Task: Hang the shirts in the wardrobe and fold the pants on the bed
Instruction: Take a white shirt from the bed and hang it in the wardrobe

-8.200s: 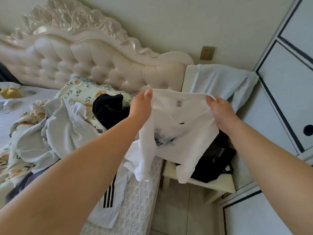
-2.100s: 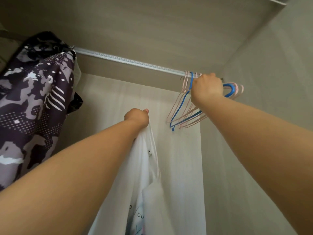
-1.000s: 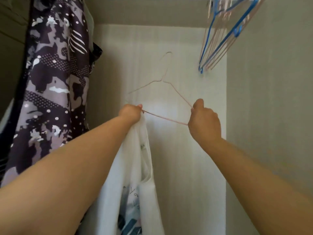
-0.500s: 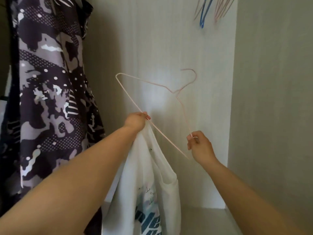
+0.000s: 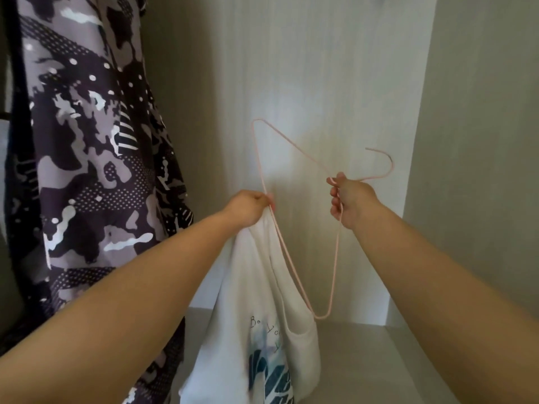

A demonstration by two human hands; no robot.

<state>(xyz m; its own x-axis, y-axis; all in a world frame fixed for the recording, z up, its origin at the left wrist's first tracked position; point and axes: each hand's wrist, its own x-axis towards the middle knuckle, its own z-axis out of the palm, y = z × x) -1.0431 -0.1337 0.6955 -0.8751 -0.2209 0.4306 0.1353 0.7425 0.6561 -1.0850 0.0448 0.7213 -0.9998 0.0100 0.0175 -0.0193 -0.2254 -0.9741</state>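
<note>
White printed shirt (image 5: 248, 287) hangs bunched; pink hanger (image 5: 296, 146) tilted.

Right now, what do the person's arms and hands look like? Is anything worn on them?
The left hand and the right hand wear no glove, and no ring that I can see. Behind them, no sleeve, watch or bracelet shows up to the picture's edge. The nails look pinkish, perhaps painted, but they are too small to be sure.

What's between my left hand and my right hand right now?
Head view: between left hand and right hand is only the open triangle of the pink wire hanger, with the wardrobe back panel behind.
</note>
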